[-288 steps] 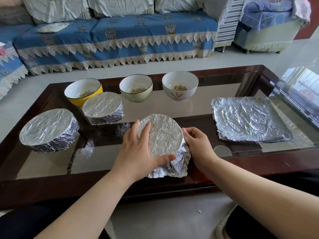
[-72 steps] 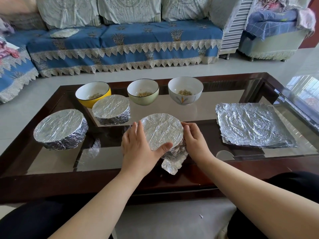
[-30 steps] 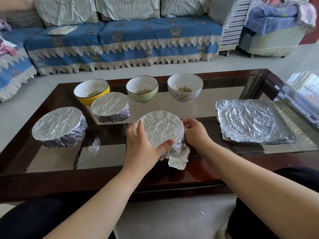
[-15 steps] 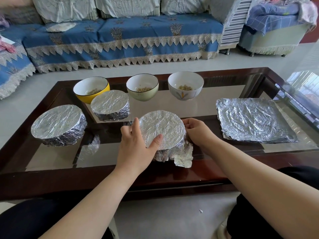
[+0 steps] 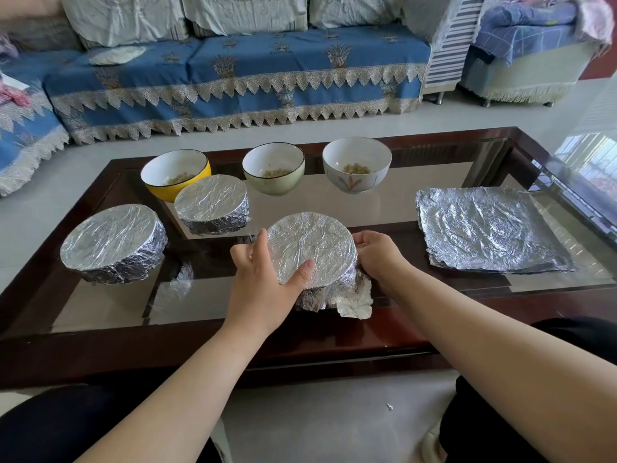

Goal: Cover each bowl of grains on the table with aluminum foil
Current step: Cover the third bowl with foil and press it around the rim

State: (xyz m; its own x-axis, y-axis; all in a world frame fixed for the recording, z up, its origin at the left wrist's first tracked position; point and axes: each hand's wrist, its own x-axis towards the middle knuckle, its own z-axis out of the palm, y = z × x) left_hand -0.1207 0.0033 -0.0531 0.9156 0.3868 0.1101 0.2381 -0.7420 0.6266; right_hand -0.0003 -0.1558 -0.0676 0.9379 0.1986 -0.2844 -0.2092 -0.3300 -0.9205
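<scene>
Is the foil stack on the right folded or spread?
Spread. The foil stack lies flat and square on the glass table, crinkled, with layered sheet edges showing at its near side, clear of both hands.

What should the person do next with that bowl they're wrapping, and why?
Probably press down the loose foil flap sticking out at the near right of the foil-covered bowl. The left hand steadies the bowl, thumb on top, and the right hand cups its right side, yet that corner juts out on the table, unlike the two finished bowls.
</scene>
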